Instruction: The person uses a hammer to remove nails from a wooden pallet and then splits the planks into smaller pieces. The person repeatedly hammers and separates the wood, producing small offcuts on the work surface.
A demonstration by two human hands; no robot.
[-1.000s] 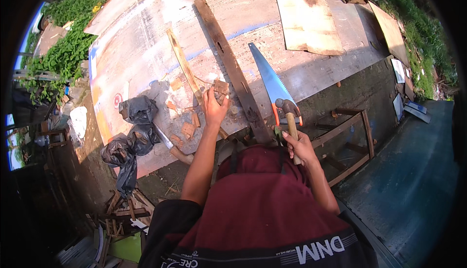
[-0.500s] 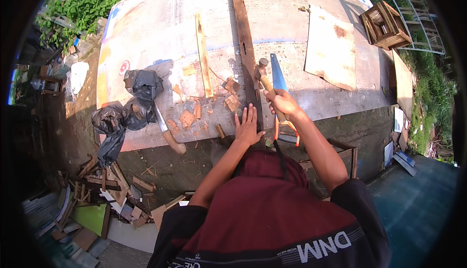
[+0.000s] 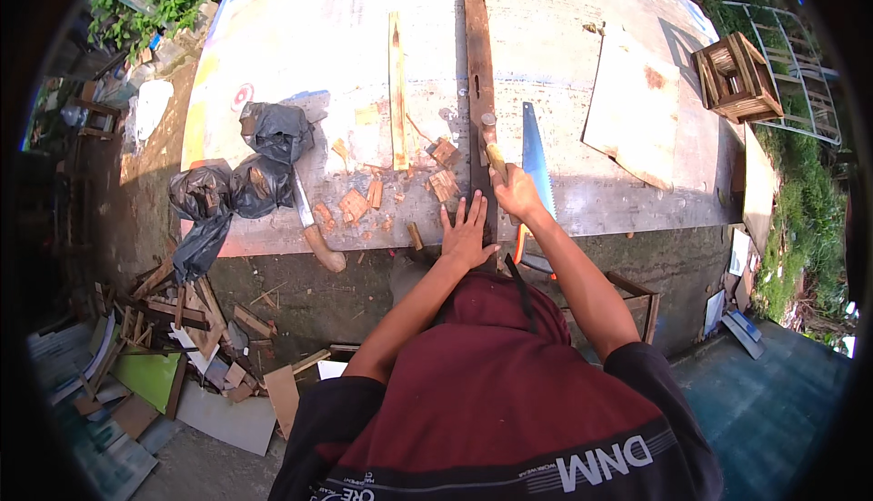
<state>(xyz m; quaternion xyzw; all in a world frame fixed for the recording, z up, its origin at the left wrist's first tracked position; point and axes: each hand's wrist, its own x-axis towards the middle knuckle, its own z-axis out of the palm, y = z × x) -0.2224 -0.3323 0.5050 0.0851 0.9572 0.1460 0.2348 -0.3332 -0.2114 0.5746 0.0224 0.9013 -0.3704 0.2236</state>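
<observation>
A long, narrow brown wooden plank (image 3: 478, 42) lies lengthwise on the work surface, its near end in shade. My left hand (image 3: 466, 235) rests flat on that near end, fingers spread. Wrapped around the handle of a hammer (image 3: 496, 160) is my right hand (image 3: 518, 194); the hammer's head is over the plank, just beyond my left fingertips. Whether it touches the wood I cannot tell. Beside my right hand lies a handsaw (image 3: 536, 151) with a blue blade and an orange-edged handle, partly hidden by my forearm. Broken wood chunks (image 3: 444, 185) are scattered left of the plank.
Left on the surface (image 3: 364, 65) are a thin wood strip (image 3: 397, 101), black plastic bags (image 3: 277, 133) and a wooden-handled blade (image 3: 320, 248). A pale flat sheet (image 3: 632, 110) and a wooden crate (image 3: 737, 78) stand right. Scrap wood (image 3: 205, 319) is heaped on the ground at left.
The hammer has swung down and left, its head now over the plank instead of beside it. My left hand stays on the plank. The whole view has shifted slightly.
</observation>
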